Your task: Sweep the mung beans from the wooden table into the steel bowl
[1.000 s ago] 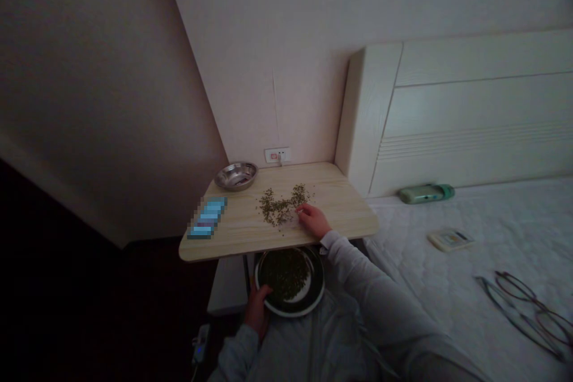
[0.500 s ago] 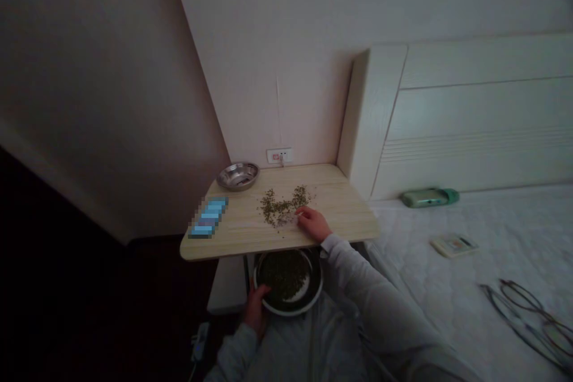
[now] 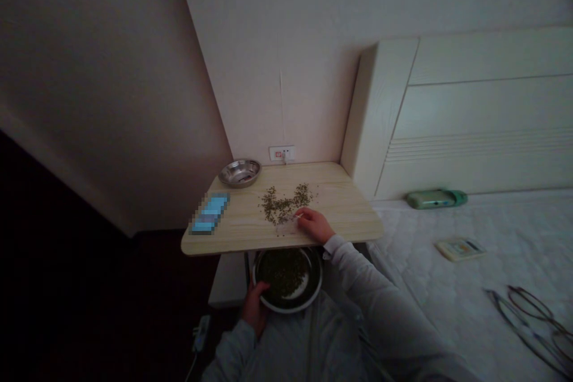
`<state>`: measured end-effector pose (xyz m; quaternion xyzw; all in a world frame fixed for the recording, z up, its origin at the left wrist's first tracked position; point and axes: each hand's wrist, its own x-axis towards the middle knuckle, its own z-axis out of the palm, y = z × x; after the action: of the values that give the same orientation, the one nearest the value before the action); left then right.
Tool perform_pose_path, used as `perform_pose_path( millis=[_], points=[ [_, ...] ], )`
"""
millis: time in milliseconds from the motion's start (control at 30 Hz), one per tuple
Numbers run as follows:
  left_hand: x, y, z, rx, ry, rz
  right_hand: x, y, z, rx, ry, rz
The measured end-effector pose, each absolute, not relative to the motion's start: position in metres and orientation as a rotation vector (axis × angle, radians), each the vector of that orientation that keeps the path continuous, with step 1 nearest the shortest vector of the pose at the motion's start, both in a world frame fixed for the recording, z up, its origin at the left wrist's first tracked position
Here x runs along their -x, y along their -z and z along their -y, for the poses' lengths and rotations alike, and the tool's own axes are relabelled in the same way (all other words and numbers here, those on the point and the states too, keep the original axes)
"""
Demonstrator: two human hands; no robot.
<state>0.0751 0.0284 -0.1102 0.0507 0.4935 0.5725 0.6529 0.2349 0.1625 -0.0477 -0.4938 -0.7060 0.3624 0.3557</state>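
Note:
My left hand (image 3: 256, 305) grips the near-left rim of a round metal bowl (image 3: 289, 310), thumb over the edge, just below the table's front edge. Small dark green grains (image 3: 282, 271) cover much of its bottom, with bare metal showing at the right. Above the tabletop, my right hand (image 3: 314, 225) is closed on a thin, see-through plastic piece (image 3: 287, 226); its exact kind is unclear. The piece lies at the near side of loose green grains (image 3: 289, 204) scattered in a rough U on the wooden table (image 3: 242, 233).
A smaller metal bowl (image 3: 240, 173) stands at the table's back left, with a phone (image 3: 210, 213), blurred out, in front of it. A wall socket (image 3: 282, 153) is behind. To the right, the bed (image 3: 403, 250) bears a green case (image 3: 435, 199), a pale boxed device (image 3: 459, 248) and cables (image 3: 528, 322).
My right hand has drawn the plastic piece slightly toward the table's front edge. My left hand still holds the bowl. The whole view has shifted a little.

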Motion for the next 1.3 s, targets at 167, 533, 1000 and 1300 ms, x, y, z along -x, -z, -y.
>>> perform_pose_path(
  millis=[167,533,1000,1300],
  points=[
    [-0.076,0.105,-0.030,-0.031,-1.242,-1.102,-0.235,0.046,-0.161,1.271,-0.979,1.878],
    [-0.075,0.108,-0.040,0.069,-1.227,-1.208,-0.238,0.036,-0.157,1.181,-0.944,2.088],
    [-0.070,0.118,-0.054,0.161,-1.098,-1.384,-0.258,0.037,-0.163,1.238,-1.286,1.678],
    [-0.068,0.118,-0.064,0.141,-1.057,-1.472,-0.285,0.044,-0.175,1.561,-1.007,1.436]
  ],
)
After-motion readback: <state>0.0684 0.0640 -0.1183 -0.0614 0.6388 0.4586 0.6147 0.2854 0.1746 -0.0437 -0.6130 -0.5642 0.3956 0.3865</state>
